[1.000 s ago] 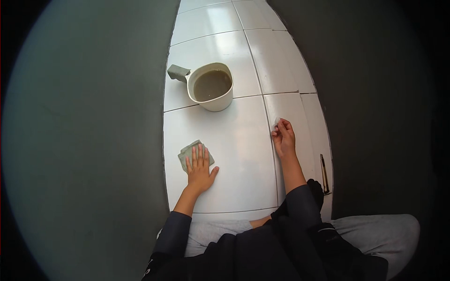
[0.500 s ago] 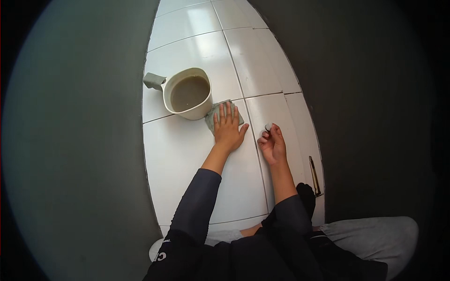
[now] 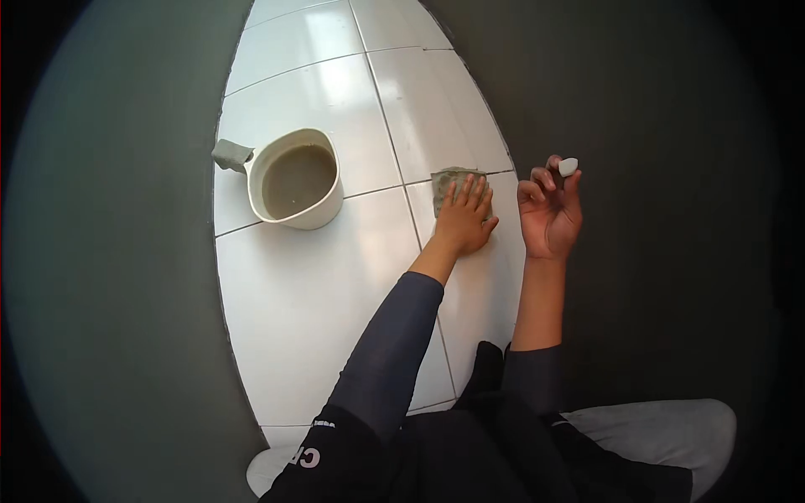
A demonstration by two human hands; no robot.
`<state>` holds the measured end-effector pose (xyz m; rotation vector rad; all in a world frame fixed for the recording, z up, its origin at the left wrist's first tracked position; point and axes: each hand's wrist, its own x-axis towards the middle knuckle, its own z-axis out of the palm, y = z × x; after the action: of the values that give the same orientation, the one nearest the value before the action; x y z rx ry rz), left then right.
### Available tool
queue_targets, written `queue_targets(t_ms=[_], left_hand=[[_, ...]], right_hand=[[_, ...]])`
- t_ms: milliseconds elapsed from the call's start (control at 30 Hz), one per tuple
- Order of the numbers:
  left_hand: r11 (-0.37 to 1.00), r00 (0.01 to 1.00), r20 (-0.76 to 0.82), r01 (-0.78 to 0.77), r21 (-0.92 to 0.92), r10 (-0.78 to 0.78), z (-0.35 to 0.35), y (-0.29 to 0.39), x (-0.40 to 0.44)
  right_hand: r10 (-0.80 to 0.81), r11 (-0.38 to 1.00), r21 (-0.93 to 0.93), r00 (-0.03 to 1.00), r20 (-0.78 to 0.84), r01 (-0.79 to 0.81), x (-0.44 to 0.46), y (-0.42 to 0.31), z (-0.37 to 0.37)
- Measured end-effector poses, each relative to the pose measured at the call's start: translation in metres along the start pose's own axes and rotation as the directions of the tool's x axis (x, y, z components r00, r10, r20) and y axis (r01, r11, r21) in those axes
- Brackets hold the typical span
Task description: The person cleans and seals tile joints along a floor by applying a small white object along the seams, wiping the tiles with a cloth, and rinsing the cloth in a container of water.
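Note:
A folded grey-green cloth lies on the white tiles, and my left hand rests flat on it with its fingers spread. Off to the right, my right hand is raised, palm up, with a small white piece pinched between thumb and fingertip. To the left of both hands stands a white dipper with murky brownish water in it. A grey piece covers the end of its handle.
White floor tiles with dark joints run between two dark grey areas. My crossed legs in grey trousers are at the bottom, with a dark-covered foot near the tiles' right edge.
The cloth has moved under my left hand, from left of the dipper's front across to the right-hand tiles. My right hand has risen to the right with the white piece. The view has shifted.

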<state>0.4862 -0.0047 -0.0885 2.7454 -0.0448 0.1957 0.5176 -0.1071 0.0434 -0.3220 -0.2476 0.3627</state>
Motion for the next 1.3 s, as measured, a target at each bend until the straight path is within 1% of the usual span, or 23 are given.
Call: queue_targets(t_ms=[100, 133, 233, 300, 467, 533, 600, 667, 733, 767, 800, 900, 933, 1000, 1033, 1100, 1133, 1233, 1300], left_hand=[[0.991, 0.979, 0.162, -0.119, -0.063, 0.128, -0.002, 0.034, -0.008], [0.991, 0.979, 0.16, -0.121, -0.062, 0.129, 0.001, 0.04, -0.014], [0.977, 0.98, 0.033, -0.192, -0.089, 0.196, 0.009, 0.053, -0.038], [0.976, 0.979, 0.037, -0.196, -0.1, 0.2, 0.008, 0.062, -0.055], [0.965, 0.971, 0.035, -0.231, -0.122, 0.237, 0.001, 0.078, -0.103], [0.968, 0.973, 0.039, -0.224, -0.109, 0.23, 0.001, 0.08, -0.12], [0.965, 0.98, 0.017, -0.193, -0.176, 0.199, -0.001, 0.081, -0.134], [0.975, 0.983, 0.037, -0.172, -0.144, 0.179, -0.004, 0.08, -0.147], [0.989, 0.993, 0.058, -0.097, -0.114, 0.105, -0.008, 0.079, -0.16], [0.995, 0.994, 0.094, -0.049, -0.091, 0.058, -0.011, 0.078, -0.166], [0.995, 0.994, 0.09, -0.054, -0.088, 0.062, -0.014, 0.076, -0.172], [0.989, 0.985, 0.095, 0.147, 0.01, -0.147, -0.018, 0.06, -0.184], [0.98, 0.974, 0.105, 0.199, 0.025, -0.2, -0.022, 0.05, -0.185], [0.95, 0.943, 0.117, 0.31, 0.043, -0.313, -0.032, 0.021, -0.188], [0.938, 0.931, 0.114, 0.341, 0.056, -0.346, -0.038, 0.004, -0.191], [0.909, 0.901, 0.125, 0.408, 0.084, -0.416, -0.055, -0.027, -0.199], [0.894, 0.884, 0.134, 0.437, 0.099, -0.447, -0.064, -0.041, -0.205], [0.849, 0.845, 0.092, 0.516, 0.117, -0.527, -0.08, -0.08, -0.23], [0.808, 0.801, 0.115, 0.576, 0.122, -0.588, -0.093, -0.1, -0.247]], right_hand=[[-0.004, 1.0, -0.026, 0.999, -0.037, 0.003, -0.007, -0.001, -0.005], [-0.005, 1.0, -0.026, 0.999, -0.035, 0.004, -0.01, -0.003, -0.008], [-0.036, 0.999, -0.011, 0.998, -0.056, 0.035, -0.018, -0.011, -0.012], [-0.059, 0.998, 0.001, 0.995, -0.078, 0.059, -0.021, -0.014, -0.011], [-0.074, 0.997, 0.007, 0.995, -0.069, 0.075, -0.024, -0.011, 0.004], [-0.074, 0.997, 0.012, 0.996, -0.059, 0.075, -0.027, -0.01, 0.01], [-0.085, 0.996, 0.005, 0.993, -0.077, 0.085, -0.029, -0.009, 0.018], [-0.086, 0.996, 0.008, 0.995, -0.059, 0.087, -0.031, -0.012, 0.024], [-0.085, 0.996, 0.008, 0.995, -0.047, 0.085, -0.034, -0.013, 0.032], [-0.087, 0.996, 0.021, 0.996, -0.031, 0.088, -0.034, -0.014, 0.036], [-0.093, 0.995, 0.033, 0.996, -0.013, 0.093, -0.035, -0.016, 0.042], [-0.09, 0.995, 0.04, 0.996, 0.015, 0.089, -0.04, -0.02, 0.058], [-0.098, 0.994, 0.039, 0.995, 0.025, 0.097, -0.042, -0.023, 0.061], [-0.088, 0.995, -0.039, 0.994, 0.059, 0.091, -0.047, -0.028, 0.068], [-0.091, 0.995, -0.039, 0.994, 0.063, 0.094, -0.049, -0.032, 0.072], [-0.133, 0.988, -0.07, 0.991, 0.023, 0.134, -0.05, -0.041, 0.078], [-0.136, 0.988, -0.067, 0.99, 0.023, 0.138, -0.05, -0.043, 0.08], [-0.155, 0.987, -0.034, 0.988, 0.014, 0.155, -0.052, -0.05, 0.079], [-0.164, 0.986, -0.01, 0.986, 0.019, 0.164, -0.051, -0.052, 0.079]])
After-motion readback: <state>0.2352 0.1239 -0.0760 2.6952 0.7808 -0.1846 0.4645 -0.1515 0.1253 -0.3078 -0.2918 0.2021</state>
